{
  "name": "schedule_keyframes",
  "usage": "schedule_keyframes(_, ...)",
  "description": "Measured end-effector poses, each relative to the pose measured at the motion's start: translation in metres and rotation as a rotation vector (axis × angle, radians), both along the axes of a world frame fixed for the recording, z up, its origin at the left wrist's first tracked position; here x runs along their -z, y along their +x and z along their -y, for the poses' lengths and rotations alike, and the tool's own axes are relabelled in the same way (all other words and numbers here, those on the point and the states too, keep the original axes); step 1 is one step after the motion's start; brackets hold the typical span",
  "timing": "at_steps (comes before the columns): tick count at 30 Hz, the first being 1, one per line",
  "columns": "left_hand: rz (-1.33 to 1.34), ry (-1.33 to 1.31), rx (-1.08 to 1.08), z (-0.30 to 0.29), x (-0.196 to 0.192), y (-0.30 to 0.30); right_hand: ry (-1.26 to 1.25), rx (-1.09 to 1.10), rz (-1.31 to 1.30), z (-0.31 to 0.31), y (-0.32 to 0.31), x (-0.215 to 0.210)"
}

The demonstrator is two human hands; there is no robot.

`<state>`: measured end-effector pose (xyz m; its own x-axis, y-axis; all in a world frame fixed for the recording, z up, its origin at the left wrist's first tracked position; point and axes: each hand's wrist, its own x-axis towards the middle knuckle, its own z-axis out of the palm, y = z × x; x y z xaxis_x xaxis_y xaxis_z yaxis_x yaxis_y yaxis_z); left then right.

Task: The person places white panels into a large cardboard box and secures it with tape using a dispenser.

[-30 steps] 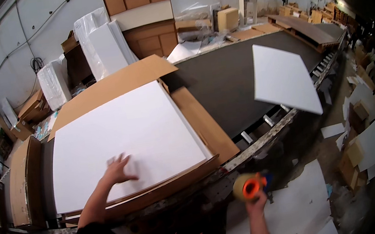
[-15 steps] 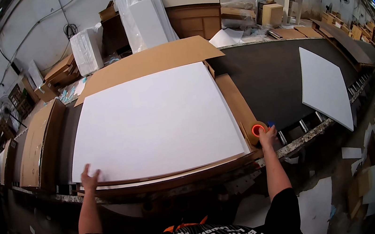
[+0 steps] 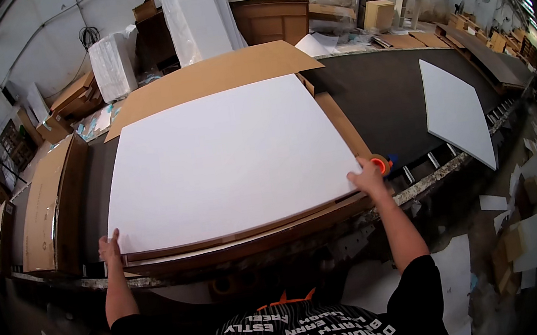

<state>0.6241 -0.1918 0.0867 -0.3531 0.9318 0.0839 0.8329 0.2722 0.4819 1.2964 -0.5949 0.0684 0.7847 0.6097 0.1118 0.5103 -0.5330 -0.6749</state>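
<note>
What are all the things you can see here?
Board: one, white, lying flat in the open carton.
Carton: one, brown, open on the bench, flaps spread.
Bench: one, dark top, long, running left to right.
Panel: one, white, on the bench's right end, overhanging its edge.
Flat cartons: a few, brown, at the bench's left.
Wrapped stacks: two, white, behind the carton.
Scraps: many, white and brown, on the floor at right.
Tape dispenser: one, orange, in the right hand.
Left hand: at the board's near left corner.
Right hand: at the board's near right corner.
</note>
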Motion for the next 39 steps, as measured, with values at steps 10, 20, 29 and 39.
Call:
schedule_keyframes(10, 0.745, 0.328, 0.275, -0.072, -0.140, -0.045, 0.747, 0.029, -0.261, -0.047, 0.015, -0.210)
schedule_keyframes(20, 0.702, 0.302, 0.209, -0.049, -0.161, -0.024, 0.624, 0.111, -0.255, -0.034, 0.029, -0.190)
schedule_keyframes(29, -0.272, -0.292, 0.280, 0.014, -0.017, -0.035, -0.182, -0.044, 0.021, 0.011, -0.023, -0.003)
schedule_keyframes(39, -0.231, -0.040, 0.308, 0.051, 0.003, -0.066, -0.722, 0.004, 0.129, -0.015, -0.091, -0.023)
